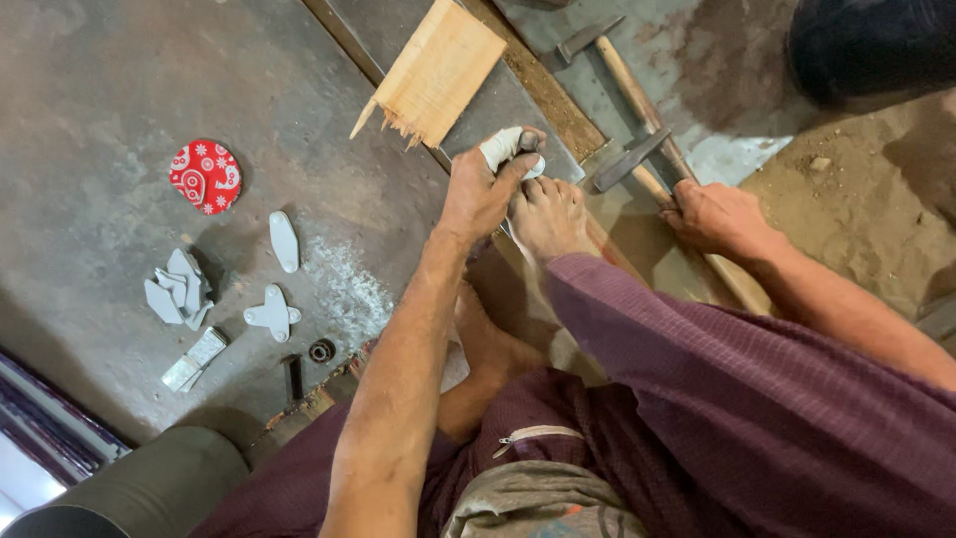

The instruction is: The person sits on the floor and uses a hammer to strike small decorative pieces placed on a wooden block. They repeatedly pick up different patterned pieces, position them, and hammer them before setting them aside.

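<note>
Head view looking straight down: the left hand [485, 184] has its fingers pinched shut around a small dark metal piece [529, 142], with a white bandage wrapped on one fingertip. That piece sits right above the toes of a bare foot [546, 214], over the edge of a grey steel plate [498, 100]. The right hand [719, 214] is curled tight around the wooden handle of a hammer [637, 154], whose dark head hangs just right of the pinched piece. What the piece actually is, I can't tell; the fingers hide most of it.

A second hammer [588, 40] lies further up, so two hammers total. One splintered wood slab [433, 72] rests on the plate. On the floor to the left: one red patterned round lid [205, 176], one oval grey blank [284, 241], a crossed pair of blanks [272, 314], and a small pile of them [179, 289], overlapped so the count is unclear. A small ring [321, 350] lies nearby.
</note>
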